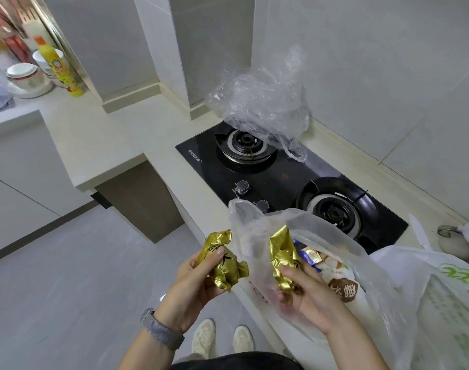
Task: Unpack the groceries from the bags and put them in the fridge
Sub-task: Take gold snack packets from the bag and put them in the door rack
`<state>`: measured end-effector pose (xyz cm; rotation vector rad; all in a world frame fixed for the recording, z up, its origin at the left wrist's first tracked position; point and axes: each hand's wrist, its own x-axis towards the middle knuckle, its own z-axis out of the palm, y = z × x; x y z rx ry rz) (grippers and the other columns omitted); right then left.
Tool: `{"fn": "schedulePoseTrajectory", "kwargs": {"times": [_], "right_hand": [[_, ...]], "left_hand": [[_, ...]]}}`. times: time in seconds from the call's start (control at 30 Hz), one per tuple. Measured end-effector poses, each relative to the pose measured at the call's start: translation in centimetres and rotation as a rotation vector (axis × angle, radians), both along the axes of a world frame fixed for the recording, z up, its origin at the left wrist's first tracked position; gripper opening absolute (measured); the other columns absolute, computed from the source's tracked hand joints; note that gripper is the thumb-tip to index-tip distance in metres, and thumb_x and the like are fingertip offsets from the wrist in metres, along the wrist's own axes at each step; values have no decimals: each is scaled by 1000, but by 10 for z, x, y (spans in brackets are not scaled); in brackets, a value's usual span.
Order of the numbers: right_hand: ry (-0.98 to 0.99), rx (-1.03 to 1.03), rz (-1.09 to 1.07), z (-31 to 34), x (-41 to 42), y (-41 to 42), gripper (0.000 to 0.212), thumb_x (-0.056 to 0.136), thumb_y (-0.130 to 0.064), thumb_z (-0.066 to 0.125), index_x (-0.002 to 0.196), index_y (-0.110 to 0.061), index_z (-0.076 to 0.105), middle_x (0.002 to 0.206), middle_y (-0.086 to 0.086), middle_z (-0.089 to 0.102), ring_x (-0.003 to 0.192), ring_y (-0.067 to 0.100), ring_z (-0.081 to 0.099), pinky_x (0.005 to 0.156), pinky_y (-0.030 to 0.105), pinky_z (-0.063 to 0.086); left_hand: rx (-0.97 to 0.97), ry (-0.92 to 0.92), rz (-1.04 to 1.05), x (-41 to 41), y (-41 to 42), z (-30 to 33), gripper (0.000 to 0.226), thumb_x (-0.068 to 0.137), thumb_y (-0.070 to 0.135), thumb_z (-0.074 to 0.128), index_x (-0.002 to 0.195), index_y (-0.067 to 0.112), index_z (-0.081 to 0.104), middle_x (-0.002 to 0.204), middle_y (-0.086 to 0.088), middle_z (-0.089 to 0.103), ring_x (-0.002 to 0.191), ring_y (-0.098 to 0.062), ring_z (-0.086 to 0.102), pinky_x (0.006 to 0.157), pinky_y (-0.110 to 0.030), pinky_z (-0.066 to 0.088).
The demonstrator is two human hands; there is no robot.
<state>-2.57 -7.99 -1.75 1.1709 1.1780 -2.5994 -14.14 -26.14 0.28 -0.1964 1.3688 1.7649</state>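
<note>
Low in the frame, our left hand (198, 276) gripped one gold packet (222, 265) and our right hand (305, 287) pinched another packet (282, 260) beside the open bag (334, 236); we judged both needed firm, uncrushing grips before carrying.

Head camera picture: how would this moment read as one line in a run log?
stage: unpacking | left hand: holds gold-wrapped item | right hand: holds second gold packet at grocery bag mouth | fridge: not in view
</note>
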Motion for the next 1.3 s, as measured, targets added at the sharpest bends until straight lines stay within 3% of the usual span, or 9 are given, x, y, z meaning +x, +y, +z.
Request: {"fn": "schedulePoseTrajectory", "kwargs": {"times": [0.13,0.23,0.37,0.6,0.7,0.83,1.0,1.23,1.3], "right_hand": [[145,-67,150,10,-16,-14,75,55,-35,91,117,-7,60,97,18,68,66,23,64,53,32,54],[235,-103,278,15,-31,-25,43,83,-29,63,120,-7,60,116,23,65,77,25,66,61,33,57],[279,-25,504,28,-51,-56,39,84,-23,60,120,-9,59,108,21,64,81,25,67,65,31,57],[321,-23,839,51,-64,-141,40,83,-23,60,119,-8,58,100,17,63,83,28,66,67,31,59],[335,-32,984,60,-56,-187,41,83,-23,59,121,-7,57,103,18,62,83,27,67,69,32,59],[351,-96,1140,73,-32,-258,45,83,-24,60,123,-3,55,103,21,56,83,28,65,72,33,58],[355,-202,1320,86,22,-349,40,85,-18,56,121,-2,54,96,18,56,80,24,65,75,34,58],[270,-295,1498,93,93,-459,61,71,-23,79,121,1,57,98,23,62,73,29,65,67,39,59],[282,-298,1564,103,106,-487,57,76,-21,72,123,5,54,98,23,62,73,28,64,68,38,59]], "left_hand": [[-13,13,100,9,-16,2,48,72,38,70,101,1,63,99,-20,69,95,-35,67,71,-31,59],[-15,32,230,19,-37,3,56,74,38,72,108,-5,61,100,-23,68,91,-34,66,74,-34,58],[23,67,431,34,-76,10,63,76,36,70,112,-12,54,97,-22,62,91,-34,66,67,-30,58],[53,144,780,83,-158,31,66,58,43,75,106,1,57,97,-21,61,88,-29,68,65,-29,57],[40,149,894,117,-197,37,58,70,38,73,109,-1,57,100,-23,62,88,-28,69,65,-28,58],[-23,151,1030,172,-250,42,57,76,36,68,113,-7,57,104,-28,64,89,-27,69,65,-28,58],[-73,141,1191,252,-318,49,66,72,36,66,115,-12,53,93,-19,67,77,-21,69,57,-26,54],[-124,158,1414,353,-404,62,73,60,41,74,115,-6,59,102,-28,67,86,-30,68,60,-28,55],[-139,198,1460,374,-423,75,69,61,40,74,113,-3,61,95,-21,70,86,-28,69,63,-29,55]]}}
